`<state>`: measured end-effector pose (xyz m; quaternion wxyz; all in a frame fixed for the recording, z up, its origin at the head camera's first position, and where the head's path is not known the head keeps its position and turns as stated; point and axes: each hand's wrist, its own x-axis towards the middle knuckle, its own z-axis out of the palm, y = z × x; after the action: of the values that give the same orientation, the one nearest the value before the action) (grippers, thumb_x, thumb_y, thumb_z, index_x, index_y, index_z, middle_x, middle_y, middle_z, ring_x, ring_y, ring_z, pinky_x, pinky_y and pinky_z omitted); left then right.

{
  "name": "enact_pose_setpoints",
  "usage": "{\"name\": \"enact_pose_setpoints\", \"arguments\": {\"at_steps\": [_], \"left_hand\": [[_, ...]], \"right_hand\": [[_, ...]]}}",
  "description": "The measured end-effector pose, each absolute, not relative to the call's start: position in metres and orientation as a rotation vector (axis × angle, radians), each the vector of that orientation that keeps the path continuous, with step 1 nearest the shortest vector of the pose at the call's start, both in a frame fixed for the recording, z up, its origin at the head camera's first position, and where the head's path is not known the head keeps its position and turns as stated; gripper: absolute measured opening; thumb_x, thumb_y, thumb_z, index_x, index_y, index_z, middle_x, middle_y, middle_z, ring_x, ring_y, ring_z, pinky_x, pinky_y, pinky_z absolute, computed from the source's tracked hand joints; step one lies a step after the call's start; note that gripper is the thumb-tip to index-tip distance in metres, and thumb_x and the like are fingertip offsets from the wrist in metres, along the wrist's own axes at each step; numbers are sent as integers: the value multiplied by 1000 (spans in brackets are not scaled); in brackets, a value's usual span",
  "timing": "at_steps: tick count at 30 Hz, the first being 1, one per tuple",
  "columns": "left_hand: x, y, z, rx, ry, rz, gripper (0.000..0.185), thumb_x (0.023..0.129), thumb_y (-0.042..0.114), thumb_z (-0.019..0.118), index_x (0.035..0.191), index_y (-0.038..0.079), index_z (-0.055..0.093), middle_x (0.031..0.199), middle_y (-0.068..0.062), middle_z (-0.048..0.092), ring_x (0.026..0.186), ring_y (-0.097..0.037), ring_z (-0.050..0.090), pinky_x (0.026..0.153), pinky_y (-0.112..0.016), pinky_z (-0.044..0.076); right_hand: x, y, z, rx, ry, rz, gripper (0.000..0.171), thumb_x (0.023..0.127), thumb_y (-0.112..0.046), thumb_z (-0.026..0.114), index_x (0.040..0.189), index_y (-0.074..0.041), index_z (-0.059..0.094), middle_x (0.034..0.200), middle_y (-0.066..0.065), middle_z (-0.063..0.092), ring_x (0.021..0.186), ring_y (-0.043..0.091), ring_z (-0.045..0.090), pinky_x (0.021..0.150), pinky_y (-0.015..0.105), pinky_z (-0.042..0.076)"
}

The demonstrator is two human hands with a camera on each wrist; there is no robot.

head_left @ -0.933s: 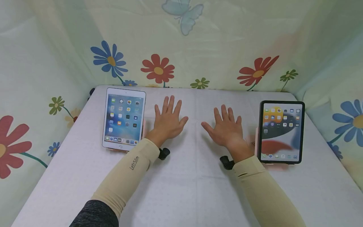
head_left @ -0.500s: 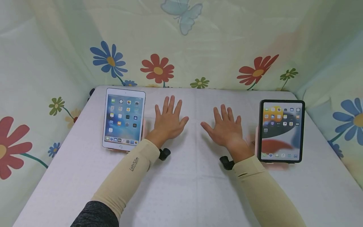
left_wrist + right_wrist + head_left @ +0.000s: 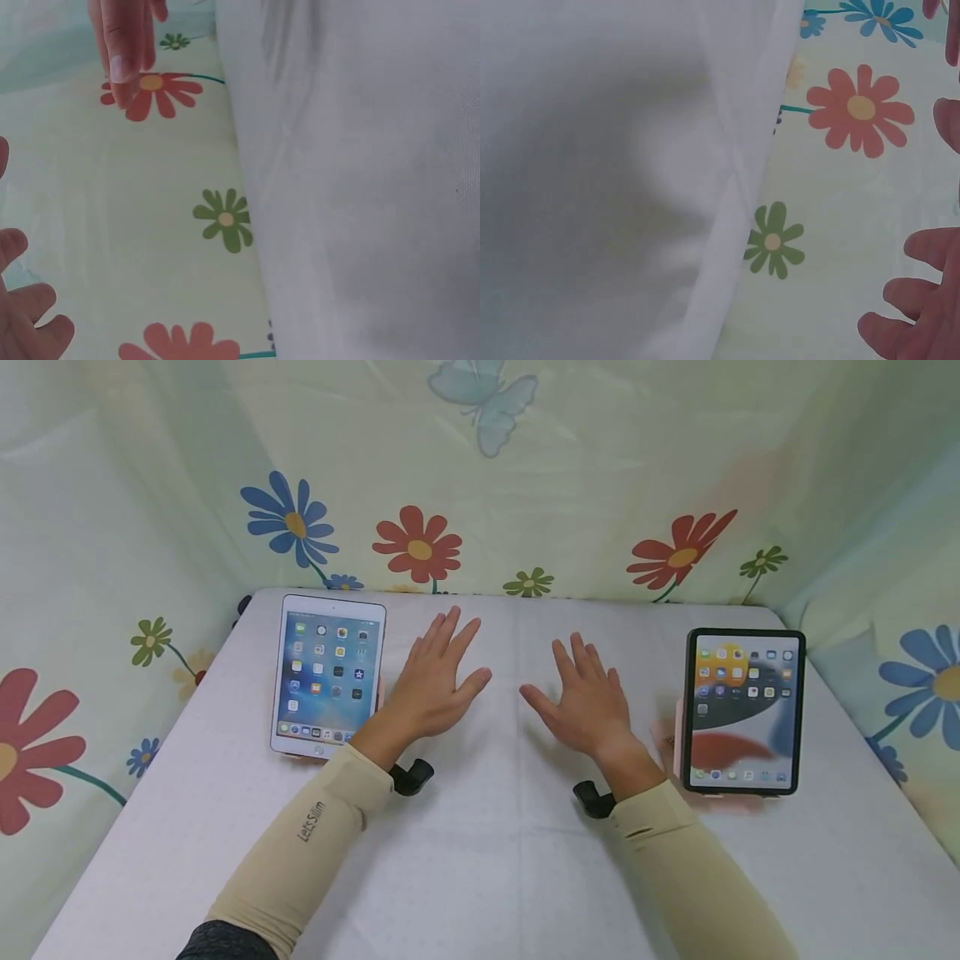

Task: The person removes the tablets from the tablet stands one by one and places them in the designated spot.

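Note:
Between two tablets, both hands are held over the white tablecloth with fingers straight and nothing in them. The left hand (image 3: pixel 431 685) is nearest the white-framed tablet (image 3: pixel 327 677), whose lit screen shows app icons on blue. On the other side, the right hand (image 3: pixel 588 706) is to the left of the black-cased tablet (image 3: pixel 744 710), its screen lit with icons too. Thumbs point toward each other across a gap. In the left wrist view, fingertips (image 3: pixel 34 304) show at the left edge; in the right wrist view, fingertips (image 3: pixel 907 296) show at the right edge.
Each tablet leans on a pink stand, mostly hidden; part of the right stand (image 3: pixel 678 739) shows. A flowered curtain (image 3: pixel 585 468) surrounds the back and sides of the table (image 3: pixel 480 877). Small black wrist cameras hang under both wrists.
Both hands have shifted slightly left and tilted from palms-down, the left forearm moving furthest. The tablets stay in place.

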<state>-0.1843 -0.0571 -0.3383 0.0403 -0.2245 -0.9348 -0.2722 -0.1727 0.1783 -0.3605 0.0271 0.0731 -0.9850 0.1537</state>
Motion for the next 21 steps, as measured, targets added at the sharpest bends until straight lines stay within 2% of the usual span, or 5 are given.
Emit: {"name": "enact_pose_setpoints", "arguments": {"at_steps": [6, 13, 17, 21], "left_hand": [[-178, -66, -336, -776, -2799, -987, 68, 100, 43, 55, 159, 19, 30, 167, -5, 9, 153, -24, 1, 119, -56, 11], [-166, -80, -327, -807, -2727, -1152, 62, 96, 36, 65, 151, 16, 45, 159, -7, 33, 146, -27, 27, 113, -59, 28], [-162, -91, -320, -793, -2677, -1249, 58, 92, 31, 72, 144, 14, 54, 151, -8, 44, 139, -25, 38, 108, -52, 39], [-164, -103, -317, -777, -2619, -1350, 53, 89, 22, 77, 139, 11, 60, 146, -7, 49, 135, -23, 43, 103, -46, 46]], "right_hand": [[-170, 170, -357, 256, -3002, 646, 91, 95, -60, 54, 160, -7, 20, 166, 14, 10, 151, 38, 10, 115, 63, 15], [-167, 161, -352, 278, -2942, 886, 90, 92, -55, 65, 160, -11, 24, 165, 11, 17, 149, 34, 19, 112, 65, 25], [-166, 156, -352, 333, -2881, 1009, 87, 91, -50, 69, 158, -11, 30, 163, 11, 24, 149, 32, 23, 114, 61, 25], [-165, 151, -351, 381, -2838, 1128, 84, 90, -46, 72, 157, -12, 34, 162, 9, 29, 148, 29, 25, 114, 58, 26]]}}
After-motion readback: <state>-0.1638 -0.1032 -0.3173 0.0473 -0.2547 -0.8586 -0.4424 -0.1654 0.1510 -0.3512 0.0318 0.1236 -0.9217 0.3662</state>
